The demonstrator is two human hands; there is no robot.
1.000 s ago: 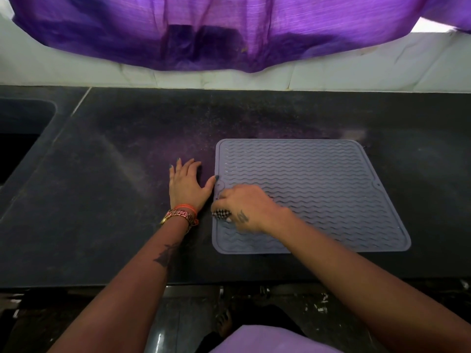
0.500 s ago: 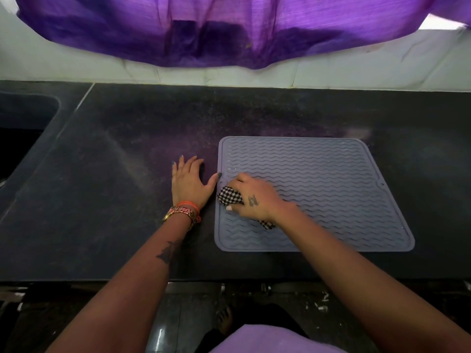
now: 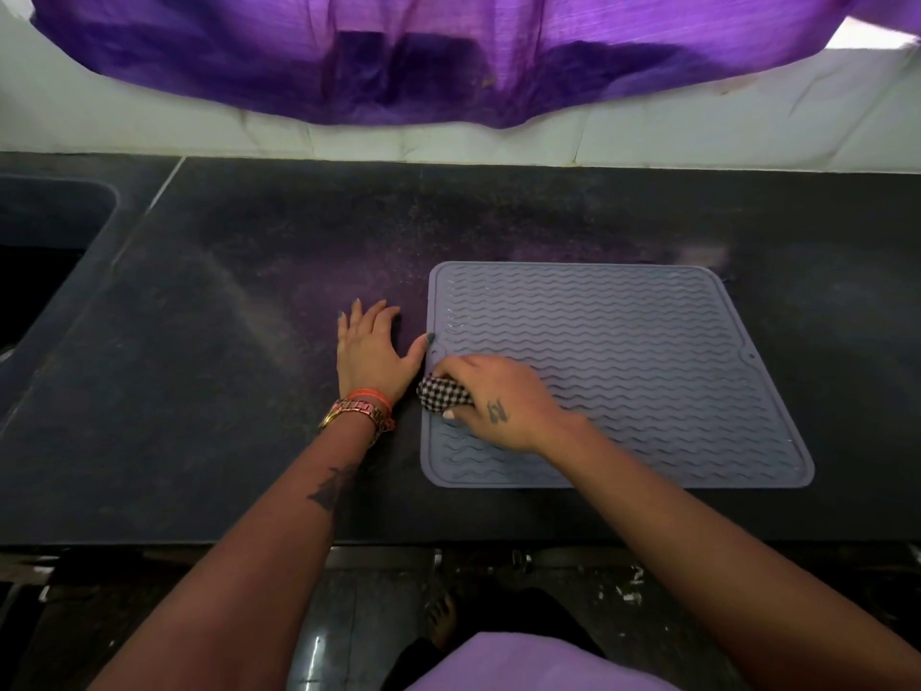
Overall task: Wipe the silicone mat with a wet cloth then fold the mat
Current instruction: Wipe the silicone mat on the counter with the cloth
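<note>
Now the right hand [image 3: 498, 401] has its fingers curled around a bunched black-and-white checked cloth [image 3: 443, 394], pressing it onto the left edge of the silicone mat [image 3: 623, 361]. Beside it, the left hand [image 3: 371, 354] lies flat on the countertop [image 3: 199, 391] with fingers spread, thumb tip touching the mat's left rim. Lying flat, the grey mat has its long axis running left to right, wavy ridges likewise. Since half a second ago the cloth has slid slightly toward the near edge. Purple fabric [image 3: 448, 57] hangs above the dark counter's far edge; a sink [image 3: 45, 251] sits at the left.
</note>
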